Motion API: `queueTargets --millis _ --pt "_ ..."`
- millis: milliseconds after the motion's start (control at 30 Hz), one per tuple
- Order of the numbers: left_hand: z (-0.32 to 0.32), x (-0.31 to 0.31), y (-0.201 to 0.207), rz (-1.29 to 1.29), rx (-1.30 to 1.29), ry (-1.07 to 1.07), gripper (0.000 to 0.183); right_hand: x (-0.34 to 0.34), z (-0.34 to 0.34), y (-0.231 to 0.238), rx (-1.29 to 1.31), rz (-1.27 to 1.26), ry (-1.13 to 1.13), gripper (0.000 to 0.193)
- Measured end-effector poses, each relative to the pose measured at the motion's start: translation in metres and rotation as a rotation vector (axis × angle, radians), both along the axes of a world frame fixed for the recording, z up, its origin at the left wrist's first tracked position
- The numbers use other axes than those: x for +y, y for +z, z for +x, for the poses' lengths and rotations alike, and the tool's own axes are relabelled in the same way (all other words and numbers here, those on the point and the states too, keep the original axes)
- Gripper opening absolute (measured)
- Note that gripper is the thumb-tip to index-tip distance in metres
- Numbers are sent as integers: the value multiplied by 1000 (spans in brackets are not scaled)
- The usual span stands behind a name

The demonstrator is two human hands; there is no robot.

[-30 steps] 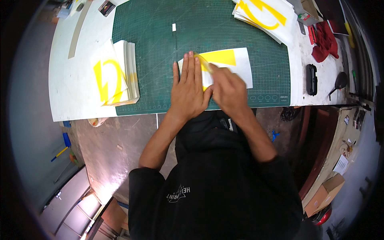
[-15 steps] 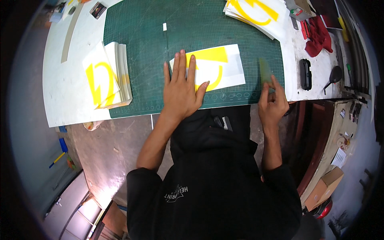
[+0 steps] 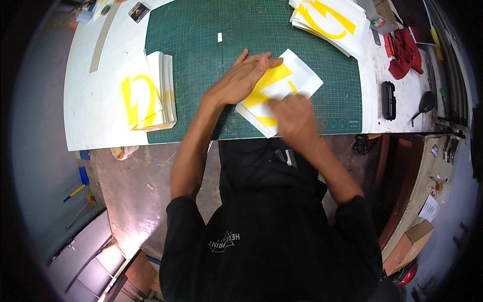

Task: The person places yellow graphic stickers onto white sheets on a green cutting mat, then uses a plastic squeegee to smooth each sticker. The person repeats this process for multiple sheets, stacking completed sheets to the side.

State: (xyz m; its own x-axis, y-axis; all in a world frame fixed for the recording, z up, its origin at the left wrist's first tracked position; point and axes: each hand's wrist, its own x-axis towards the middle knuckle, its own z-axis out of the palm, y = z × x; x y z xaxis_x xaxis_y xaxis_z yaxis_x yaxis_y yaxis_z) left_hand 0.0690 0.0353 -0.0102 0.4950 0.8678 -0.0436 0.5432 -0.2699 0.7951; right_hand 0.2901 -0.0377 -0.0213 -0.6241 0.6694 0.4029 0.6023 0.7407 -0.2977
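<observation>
A white sheet with a yellow design (image 3: 305,75) lies turned at an angle on the green cutting mat (image 3: 193,75), close to its near edge. My left hand (image 3: 239,83) rests on the sheet's upper left side, fingers stretched out and thumb raised. Over the sheet's lower right side is my right hand (image 3: 297,118), smeared by motion, its fingers curled closed and pressed down. Whatever those fingers hold is hidden beneath them.
To the left stands a thick stack of yellow-printed sheets (image 3: 141,103). More such sheets (image 3: 327,22) lie at the far right. Beyond them are a red cloth (image 3: 406,55), a black case (image 3: 388,100) and a dark round-headed tool (image 3: 426,102). A long flat strip (image 3: 103,40) lies far left.
The sheet has been turned and now lies slanted. My right hand has moved left onto it from the mat's right side, where it held a thin translucent greenish piece. My left hand has tilted rightward.
</observation>
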Motion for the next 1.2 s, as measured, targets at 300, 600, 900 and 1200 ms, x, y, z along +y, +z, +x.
queueTargets --millis 300,600,900,1200 --pt "-2 -9 -10 285 137 -116 50 -66 34 16 84 -70 14 32" --pt "1 -49 6 441 395 216 52 -66 44 6 126 -36 -42 29" --pt "-19 -43 -3 310 226 41 77 2 27 10 222 -218 -18 32" --pt "-17 -55 0 286 374 24 111 -16 124 -2 181 -154 -469 35"
